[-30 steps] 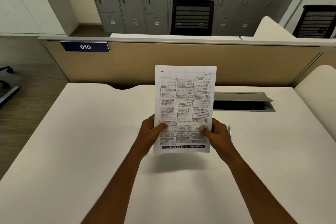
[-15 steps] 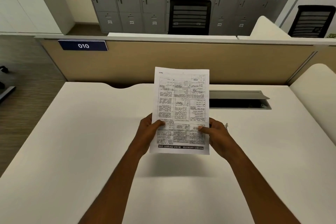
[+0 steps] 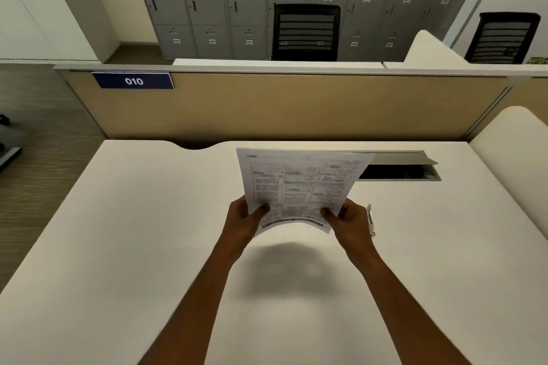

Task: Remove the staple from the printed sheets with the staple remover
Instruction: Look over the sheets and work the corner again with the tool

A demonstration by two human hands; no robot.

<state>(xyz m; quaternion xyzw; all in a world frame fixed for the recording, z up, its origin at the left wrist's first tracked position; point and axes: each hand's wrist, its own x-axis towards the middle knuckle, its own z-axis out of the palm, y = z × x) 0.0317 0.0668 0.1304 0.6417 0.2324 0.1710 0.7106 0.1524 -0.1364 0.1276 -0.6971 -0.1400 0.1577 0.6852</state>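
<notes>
Holding printed sheets (image 3: 299, 187) above surface (image 3: 148, 246) | fingers of left hand (image 3: 241, 222) and right hand (image 3: 351, 225) pinched the near corners | staple was not visible | best laid flat, stapled corner found, before taking slim metal tool (image 3: 370, 221), probably the remover, beside right hand.

stack of white printed paper sheets (image 3: 299, 187): 1 | left hand (image 3: 241, 221), right hand (image 3: 351, 224): 2 | silver metal staple remover (image 3: 370, 221), centre right: 1 | black mesh chairs (image 3: 307, 32) (image 3: 504, 38), top of frame: 2 | blue "010" sign (image 3: 133, 80), upper left: 1
</notes>
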